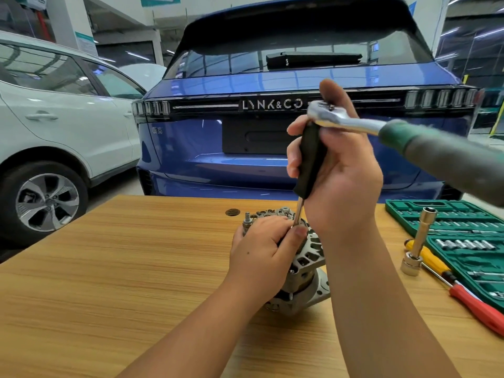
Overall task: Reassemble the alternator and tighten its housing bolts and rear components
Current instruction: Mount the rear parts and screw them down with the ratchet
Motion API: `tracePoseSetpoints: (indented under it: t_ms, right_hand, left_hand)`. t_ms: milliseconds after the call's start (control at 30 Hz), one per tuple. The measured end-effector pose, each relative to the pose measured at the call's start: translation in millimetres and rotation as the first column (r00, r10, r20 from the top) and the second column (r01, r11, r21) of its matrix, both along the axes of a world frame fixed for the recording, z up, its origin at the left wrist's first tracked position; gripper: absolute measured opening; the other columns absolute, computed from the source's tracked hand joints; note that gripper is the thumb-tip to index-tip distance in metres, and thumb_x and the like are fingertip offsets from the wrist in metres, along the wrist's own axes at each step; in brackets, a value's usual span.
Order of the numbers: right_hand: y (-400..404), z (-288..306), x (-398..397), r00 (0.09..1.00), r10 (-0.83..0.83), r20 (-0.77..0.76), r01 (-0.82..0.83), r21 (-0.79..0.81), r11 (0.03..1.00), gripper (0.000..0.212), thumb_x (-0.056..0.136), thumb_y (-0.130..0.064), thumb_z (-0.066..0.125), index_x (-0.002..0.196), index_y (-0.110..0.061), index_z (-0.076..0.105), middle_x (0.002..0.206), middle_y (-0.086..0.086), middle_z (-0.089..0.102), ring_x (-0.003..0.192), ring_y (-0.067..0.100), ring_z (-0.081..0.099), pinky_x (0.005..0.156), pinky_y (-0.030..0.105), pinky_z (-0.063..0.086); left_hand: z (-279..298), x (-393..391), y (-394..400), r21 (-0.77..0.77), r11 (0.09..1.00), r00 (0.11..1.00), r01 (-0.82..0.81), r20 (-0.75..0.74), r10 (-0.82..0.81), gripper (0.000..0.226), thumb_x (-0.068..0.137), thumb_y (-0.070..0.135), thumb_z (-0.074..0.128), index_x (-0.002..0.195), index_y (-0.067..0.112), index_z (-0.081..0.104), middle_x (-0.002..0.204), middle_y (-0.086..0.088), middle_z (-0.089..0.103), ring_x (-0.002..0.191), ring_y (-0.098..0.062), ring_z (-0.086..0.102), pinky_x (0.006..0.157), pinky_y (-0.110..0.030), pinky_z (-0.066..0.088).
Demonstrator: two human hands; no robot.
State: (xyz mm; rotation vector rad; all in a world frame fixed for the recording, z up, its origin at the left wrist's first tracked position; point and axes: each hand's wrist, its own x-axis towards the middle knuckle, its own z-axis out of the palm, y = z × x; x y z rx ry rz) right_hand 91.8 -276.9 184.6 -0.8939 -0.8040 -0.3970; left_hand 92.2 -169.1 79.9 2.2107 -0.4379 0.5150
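A grey metal alternator (305,271) stands on the wooden table (122,263), rear end up. My left hand (264,249) grips its top, thumb beside the driver's shaft. My right hand (335,170) holds a black-handled driver (311,159) upright, its steel shaft going down onto the alternator's rear. A ratchet wrench (354,122) with a green handle sits on the driver's top end; its handle runs off to the right, blurred. The driver's tip is hidden behind my left thumb.
A green socket set case (469,241) lies open at the right. In front of it stand a socket on an extension bar (417,246), a yellow-handled screwdriver (433,261) and a red-handled one (477,306). A blue car (245,132) is parked just behind the table.
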Motion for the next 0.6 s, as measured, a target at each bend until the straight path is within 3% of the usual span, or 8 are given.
tracePoseSetpoints:
  t_ms: [100, 200, 300, 400, 467, 533, 600]
  right_hand:
    - [-4, 7, 1, 0.978, 0.181, -0.102, -0.183, -0.009, 0.983, 0.043, 0.090, -0.038, 0.031, 0.119, -0.019, 0.056, 0.077, 0.003, 0.066, 0.056, 0.020, 0.053, 0.050, 0.026, 0.042]
    - [-4, 9, 1, 0.975, 0.166, -0.150, -0.168, -0.002, 0.986, 0.048, 0.091, -0.053, 0.033, 0.113, -0.016, 0.056, 0.075, 0.000, 0.064, 0.055, 0.017, 0.052, 0.051, 0.026, 0.039]
    - [1, 5, -7, 0.983, -0.072, -0.170, 0.067, -0.033, 0.997, 0.019, 0.090, -0.042, 0.063, 0.088, -0.023, 0.066, 0.070, -0.003, 0.060, 0.056, 0.014, 0.049, 0.056, 0.029, 0.038]
    - [1, 4, -8, 0.941, -0.273, -0.199, 0.282, 0.019, 0.959, 0.020, 0.094, -0.024, 0.071, 0.074, -0.022, 0.069, 0.062, -0.003, 0.049, 0.053, 0.015, 0.036, 0.050, 0.030, 0.029]
    - [-5, 6, -4, 0.941, -0.211, -0.263, 0.230, 0.041, 0.972, 0.020, 0.094, -0.021, 0.071, 0.075, -0.019, 0.066, 0.063, -0.004, 0.049, 0.052, 0.012, 0.037, 0.049, 0.026, 0.029]
    - [-14, 6, 0, 0.962, -0.027, -0.273, 0.034, 0.021, 0.999, 0.008, 0.093, -0.021, 0.068, 0.090, -0.016, 0.065, 0.069, -0.005, 0.054, 0.055, 0.010, 0.043, 0.052, 0.023, 0.033]
    - [-18, 4, 3, 0.961, 0.129, -0.244, -0.117, 0.061, 0.991, 0.015, 0.091, -0.016, 0.065, 0.106, -0.017, 0.064, 0.078, -0.005, 0.057, 0.060, 0.010, 0.049, 0.056, 0.023, 0.035]
  left_hand:
    - [-1, 0, 1, 0.005, 1.000, 1.000, 0.000, 0.001, 0.000, 0.058, 0.099, 0.067, 0.023, 0.091, 0.029, 0.066, 0.101, 0.021, 0.064, 0.113, 0.006, 0.048, 0.121, -0.048, 0.010]
    - [-1, 0, 0, 0.001, 1.000, 1.000, -0.003, 0.000, 0.003, 0.056, 0.100, 0.066, 0.024, 0.091, 0.030, 0.066, 0.100, 0.021, 0.064, 0.112, 0.007, 0.048, 0.121, -0.048, 0.010]
    - [-1, 1, -1, 0.002, 1.000, 1.000, -0.016, -0.002, 0.016, 0.053, 0.098, 0.062, 0.025, 0.096, 0.032, 0.068, 0.103, 0.023, 0.065, 0.112, 0.012, 0.045, 0.119, -0.045, 0.011]
    - [-1, 1, -2, 0.014, 1.000, 1.000, -0.019, -0.001, 0.019, 0.053, 0.096, 0.064, 0.024, 0.101, 0.036, 0.069, 0.105, 0.027, 0.065, 0.113, 0.013, 0.044, 0.117, -0.044, 0.011]
    - [0, 1, -2, 0.019, 0.999, 1.000, -0.026, -0.008, 0.026, 0.045, 0.097, 0.062, 0.027, 0.095, 0.040, 0.066, 0.101, 0.029, 0.063, 0.112, 0.011, 0.045, 0.120, -0.048, 0.013]
    - [1, 1, -2, 0.020, 0.999, 0.999, -0.030, -0.009, 0.030, 0.035, 0.098, 0.061, 0.030, 0.091, 0.046, 0.060, 0.099, 0.030, 0.062, 0.112, 0.009, 0.047, 0.118, -0.054, 0.019]
    - [1, 2, -2, 0.020, 0.999, 1.000, -0.030, -0.003, 0.030, 0.035, 0.098, 0.061, 0.030, 0.092, 0.044, 0.061, 0.102, 0.028, 0.063, 0.115, 0.007, 0.047, 0.116, -0.056, 0.020]
